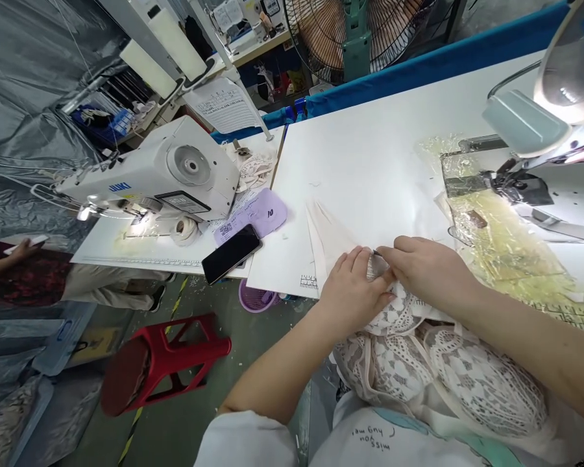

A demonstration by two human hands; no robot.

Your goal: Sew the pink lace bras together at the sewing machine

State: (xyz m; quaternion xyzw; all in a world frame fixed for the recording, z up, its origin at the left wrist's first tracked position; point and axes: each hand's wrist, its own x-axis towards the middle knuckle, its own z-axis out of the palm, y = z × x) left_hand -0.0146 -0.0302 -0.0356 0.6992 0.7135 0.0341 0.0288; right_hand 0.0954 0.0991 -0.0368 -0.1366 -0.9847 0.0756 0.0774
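Both forearms reach in from the lower edge and meet at the front edge of the white tabletop (370,162). The left hand (353,285) lies palm down with its wrist bent, its fingers (357,259) close together and lightly curled, pressing on the lace fabric (418,363) without closing round it. The right hand (428,269) comes in from the right, knuckles up, thumb and forefinger pinched on the lace's upper edge just beside the left fingertips. A small dark tip shows there, too small to identify.

The lace is one bundle – cream, openwork, with scalloped patterns and pale pink bands – spilling off the tabletop's edge into the person's lap. Touching it, one pale pink cloth piece (328,237) lies flat on the tabletop, folded to a long triangle.

There are two white sewing machines: the near machine (540,181) to the right, with crinkled clear yellowish film under it, and the far machine (165,168) on the table to the left. Near that one lie one black phone (231,253), glossy and rectangular, and one lilac card (260,214) marked 10. One red plastic stool (160,363) stands on the floor, and one round-caged fan (350,32) stands behind.
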